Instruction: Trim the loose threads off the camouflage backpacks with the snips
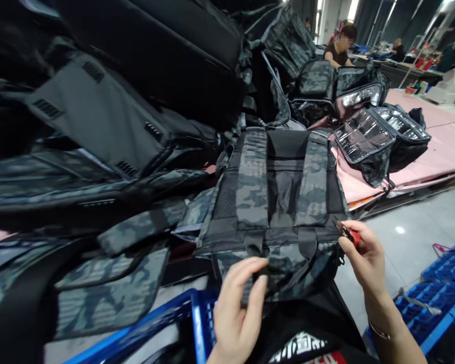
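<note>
A camouflage backpack point(252, 187) lies back-side up in front of me, its two padded shoulder straps running lengthwise. Over the backpack's lower edge is my left hand point(239, 298), thumb and forefinger apart beside a dark webbing strap point(255, 241). I see nothing held between those fingers. My right hand point(367, 255) is closed around small thread snips point(349, 233) with red on the handle. Their dark blades point at the backpack's right side edge.
Camouflage and black bags point(109, 116) are heaped at left. Silver-lined bags point(367, 136) sit on the pink-covered table point(440, 134). A person point(339, 53) works behind them. Blue crates point(197, 323) stand below me and at right point(436, 293).
</note>
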A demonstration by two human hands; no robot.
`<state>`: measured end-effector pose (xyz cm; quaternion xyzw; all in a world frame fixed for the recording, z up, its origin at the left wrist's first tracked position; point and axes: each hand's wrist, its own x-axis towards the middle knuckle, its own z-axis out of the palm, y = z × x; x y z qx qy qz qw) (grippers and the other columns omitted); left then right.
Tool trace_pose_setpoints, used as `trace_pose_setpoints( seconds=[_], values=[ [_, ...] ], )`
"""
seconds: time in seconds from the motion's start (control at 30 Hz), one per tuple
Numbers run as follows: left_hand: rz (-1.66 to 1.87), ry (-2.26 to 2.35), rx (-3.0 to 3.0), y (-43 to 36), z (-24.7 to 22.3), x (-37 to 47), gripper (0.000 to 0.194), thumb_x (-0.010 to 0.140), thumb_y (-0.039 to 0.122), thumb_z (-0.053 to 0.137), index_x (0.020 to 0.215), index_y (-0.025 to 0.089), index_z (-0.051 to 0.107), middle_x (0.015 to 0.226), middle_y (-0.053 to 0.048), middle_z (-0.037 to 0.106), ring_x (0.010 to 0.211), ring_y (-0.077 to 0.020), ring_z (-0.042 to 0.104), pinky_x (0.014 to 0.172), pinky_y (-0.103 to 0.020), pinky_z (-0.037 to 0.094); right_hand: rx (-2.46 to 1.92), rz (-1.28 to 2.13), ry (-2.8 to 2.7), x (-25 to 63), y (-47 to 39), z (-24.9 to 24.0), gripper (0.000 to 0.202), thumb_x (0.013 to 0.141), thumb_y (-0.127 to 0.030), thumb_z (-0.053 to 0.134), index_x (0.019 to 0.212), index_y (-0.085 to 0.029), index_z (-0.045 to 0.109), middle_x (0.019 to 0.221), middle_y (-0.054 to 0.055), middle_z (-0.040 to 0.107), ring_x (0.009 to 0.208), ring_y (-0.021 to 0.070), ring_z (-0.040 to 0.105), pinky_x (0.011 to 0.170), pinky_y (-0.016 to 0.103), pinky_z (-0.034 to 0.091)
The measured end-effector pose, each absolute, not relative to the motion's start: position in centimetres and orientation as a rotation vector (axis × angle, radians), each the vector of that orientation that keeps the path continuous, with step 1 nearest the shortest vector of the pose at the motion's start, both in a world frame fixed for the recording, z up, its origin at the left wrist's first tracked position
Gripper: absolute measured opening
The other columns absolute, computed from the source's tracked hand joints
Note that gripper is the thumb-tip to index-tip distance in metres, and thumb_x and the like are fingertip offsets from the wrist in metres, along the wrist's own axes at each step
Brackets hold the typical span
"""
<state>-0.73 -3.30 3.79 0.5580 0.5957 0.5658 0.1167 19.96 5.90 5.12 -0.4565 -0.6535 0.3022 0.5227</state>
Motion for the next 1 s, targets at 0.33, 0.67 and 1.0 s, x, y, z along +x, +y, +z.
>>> trace_pose_setpoints(
  seconds=[0.33, 0.67, 1.0],
  values=[
    [1.222, 1.519, 1.621, -0.9, 3.8, 1.3, 0.01, 0.081, 0.026, 0.058, 0.085, 0.02, 0.064, 0.079, -0.001, 0.065, 0.069, -0.0134, 0.062, 0.062, -0.022, 0.051, -1.184, 0.829, -1.693, 20.4, 1.4, 1.9, 0.018, 0.076, -0.021, 0.061, 0.094, -0.021, 0.057, 0.056, -0.007, 0.046, 0.047, 0.0084, 0.04, 0.045, 0.02, 0.034],
    [1.282, 1.567, 1.455, -1.0, 3.7, 1.6, 0.01, 0.077, 0.027, 0.062, 0.083, 0.021, 0.067, 0.081, 0.0, 0.065, 0.074, -0.0129, 0.061, 0.067, -0.021, 0.049, -1.208, 1.083, -1.653, 18.8, 1.1, 3.4, 0.012, 0.076, -0.023, 0.062, 0.087, -0.018, 0.06, 0.058, -0.004, 0.057, 0.047, 0.0079, 0.048, 0.044, 0.018, 0.038],
    [1.359, 1.578, 1.55, -0.9, 4.0, 2.2, 0.007, 0.076, 0.023, 0.062, 0.079, 0.02, 0.067, 0.078, -0.001, 0.065, 0.071, -0.0132, 0.061, 0.064, -0.021, 0.05, -1.172, 0.996, -1.661, 18.6, 0.6, 2.3, 0.013, 0.077, -0.023, 0.062, 0.089, -0.018, 0.062, 0.072, 0.001, 0.064, 0.053, 0.0094, 0.054, 0.047, 0.019, 0.043]
  ],
)
